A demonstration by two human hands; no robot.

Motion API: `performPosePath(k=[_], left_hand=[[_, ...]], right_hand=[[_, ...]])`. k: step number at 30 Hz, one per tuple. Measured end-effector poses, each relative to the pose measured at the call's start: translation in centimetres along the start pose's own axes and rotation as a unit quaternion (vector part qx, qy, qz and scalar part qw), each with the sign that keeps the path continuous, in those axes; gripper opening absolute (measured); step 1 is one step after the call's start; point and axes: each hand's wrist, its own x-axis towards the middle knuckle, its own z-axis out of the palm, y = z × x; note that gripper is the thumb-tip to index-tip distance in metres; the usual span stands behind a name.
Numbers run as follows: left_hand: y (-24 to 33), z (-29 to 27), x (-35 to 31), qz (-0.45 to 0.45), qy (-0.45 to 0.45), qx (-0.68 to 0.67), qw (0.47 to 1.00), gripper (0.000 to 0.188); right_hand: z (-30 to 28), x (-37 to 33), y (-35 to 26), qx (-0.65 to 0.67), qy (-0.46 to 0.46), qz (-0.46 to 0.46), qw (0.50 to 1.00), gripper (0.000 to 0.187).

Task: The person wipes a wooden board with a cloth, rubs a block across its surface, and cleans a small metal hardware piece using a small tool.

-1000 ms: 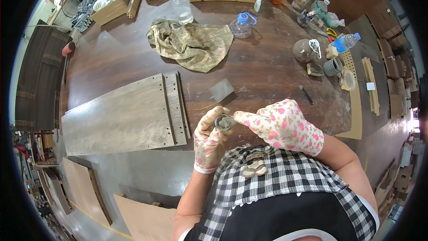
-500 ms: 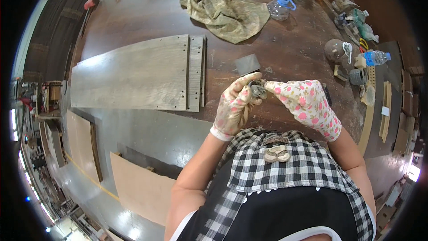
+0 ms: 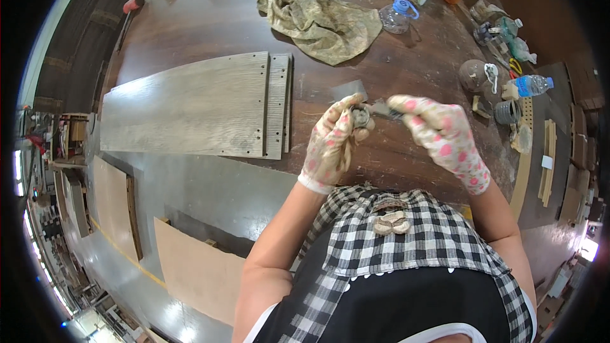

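Note:
Both hands wear cream gloves with a pink floral print. My left hand [image 3: 330, 143] is closed round a small round container [image 3: 361, 116] with grey, paste-like stuff in it. A short way to the right, my right hand [image 3: 440, 136] is pinched on a small flat grey piece [image 3: 381, 108], which looks like a scraper blade; the fingers hide part of it. Its tip points toward the container. Just beyond my left fingers, a square grey sheet [image 3: 346, 90] lies on the brown table [image 3: 210, 28].
Stacked wood-grain boards [image 3: 190, 108] with drilled holes lie left of my hands. Farther back are a crumpled camouflage cloth [image 3: 324, 25] and a blue-capped clear jug [image 3: 397, 18]. Several bottles, including a blue-labelled one [image 3: 532, 85], stand at the right. Panels [image 3: 197, 267] lean below the table's edge.
My right hand has drawn back from the container and turned, so the flat grey piece now shows at its fingertips. My left hand has shifted slightly left, still holding the container.

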Motion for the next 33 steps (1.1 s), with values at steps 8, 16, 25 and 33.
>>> performPosePath(k=[8, 16, 25, 33], left_hand=[[-5.0, 2.4, 9.3, -0.019, 0.058, -0.069, 0.996, 0.028], [-7.7, 5.1, 13.4, 0.008, 0.098, -0.002, 0.995, 0.023], [-4.7, 4.4, 10.5, -0.019, -0.001, 0.030, 0.999, 0.035], [0.4, 4.4, 3.4, -0.071, -0.021, -0.036, 0.997, 0.055]], right_hand=[[6.4, 4.1, -5.7, 0.507, -0.050, 0.093, 0.856, 0.035], [11.8, 3.9, -2.5, 0.485, -0.080, -0.029, 0.870, 0.034], [-0.5, 0.5, 0.0, 0.475, 0.208, 0.105, 0.849, 0.030], [-5.4, -2.3, 2.7, 0.255, 0.089, 0.044, 0.962, 0.026]])
